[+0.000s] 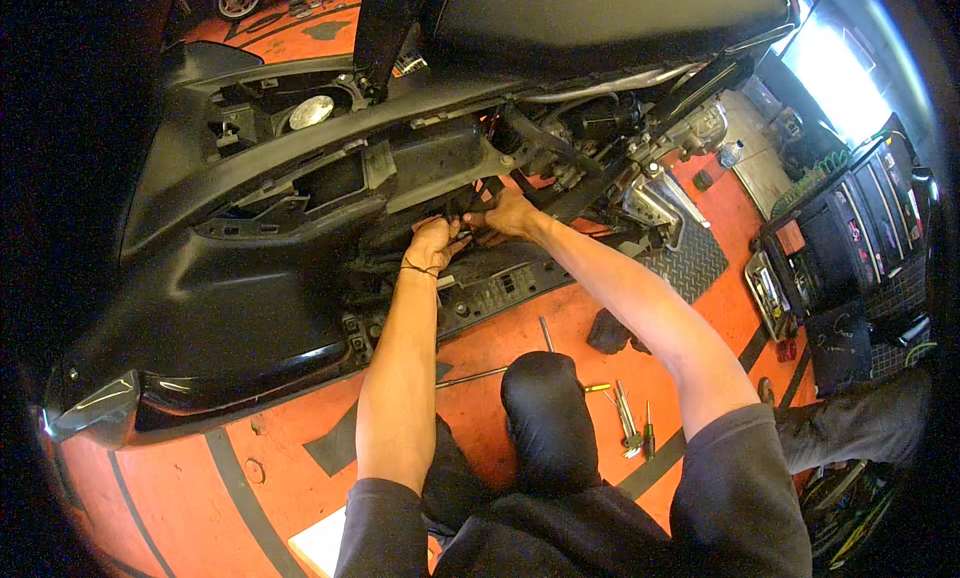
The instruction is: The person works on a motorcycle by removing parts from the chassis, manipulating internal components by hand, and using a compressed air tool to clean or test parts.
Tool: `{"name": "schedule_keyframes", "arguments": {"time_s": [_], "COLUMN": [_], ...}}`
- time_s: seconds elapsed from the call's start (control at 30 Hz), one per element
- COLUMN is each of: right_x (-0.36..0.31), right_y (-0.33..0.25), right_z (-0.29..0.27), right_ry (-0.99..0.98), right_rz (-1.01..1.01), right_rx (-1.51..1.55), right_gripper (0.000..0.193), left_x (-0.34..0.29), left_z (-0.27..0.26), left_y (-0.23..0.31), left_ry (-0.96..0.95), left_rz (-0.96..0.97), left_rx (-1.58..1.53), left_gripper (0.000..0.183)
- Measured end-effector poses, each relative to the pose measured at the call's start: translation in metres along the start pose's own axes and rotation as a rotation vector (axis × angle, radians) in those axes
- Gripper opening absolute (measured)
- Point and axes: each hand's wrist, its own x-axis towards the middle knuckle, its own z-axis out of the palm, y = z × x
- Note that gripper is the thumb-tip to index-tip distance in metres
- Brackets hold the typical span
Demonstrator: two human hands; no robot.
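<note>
An opened scooter [230, 288], hand tools [649, 442] and, seemingly, a tool cart [868, 216] show a repair workshop.

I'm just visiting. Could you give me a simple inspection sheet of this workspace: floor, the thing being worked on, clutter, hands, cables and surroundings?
Floor: orange, with dark stripes.
Thing being worked on: black motor scooter, inner parts exposed along its side.
Clutter: green-handled screwdriver, yellow-handled tool and long metal tool on the floor, right of the person's knee.
Hands: left hand and right hand close together among the exposed parts; what the fingers hold is too small to tell.
Cables: green coil at far right; hose or cable, unclear.
Surroundings: dark drawer cabinet, bottle and another person's leg, all to the right.
</note>
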Motion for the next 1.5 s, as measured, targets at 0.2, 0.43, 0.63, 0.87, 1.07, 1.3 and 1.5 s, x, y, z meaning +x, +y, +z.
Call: {"name": "schedule_keyframes", "arguments": {"time_s": [0.2,0.43,0.63,0.87,1.07,1.3,1.5], "right_x": [0.01,0.015,0.0,-0.075,-0.202,-0.304,-0.315], "right_y": [0.001,0.022,-0.001,-0.049,0.054,0.319,0.368], "right_z": [0.005,0.004,0.003,-0.028,-0.04,0.169,0.208], "right_ry": [0.019,0.002,-0.01,0.121,-0.301,0.24,0.346], "right_rz": [-0.013,-0.046,-0.118,-0.448,-0.435,0.188,0.3], "right_rx": [0.01,-0.014,-0.265,-0.422,0.614,-0.247,-0.246], "right_gripper": [0.052,0.056,0.053,0.042,0.045,0.034,0.036], "left_x": [-0.002,0.001,0.008,0.0,-0.035,0.009,-0.022], "left_z": [-0.003,0.007,-0.005,0.014,0.026,-0.035,0.007], "left_y": [0.01,0.0,0.005,0.016,0.031,0.057,0.033], "left_ry": [0.06,-0.016,0.013,0.015,-0.148,0.027,0.111], "left_rz": [0.02,0.03,-0.004,0.155,0.093,0.345,0.404], "left_rx": [-0.051,0.01,-0.063,0.721,0.719,1.293,1.509], "left_gripper": [0.011,0.007,0.016,0.021,0.014,0.03,0.022]}}
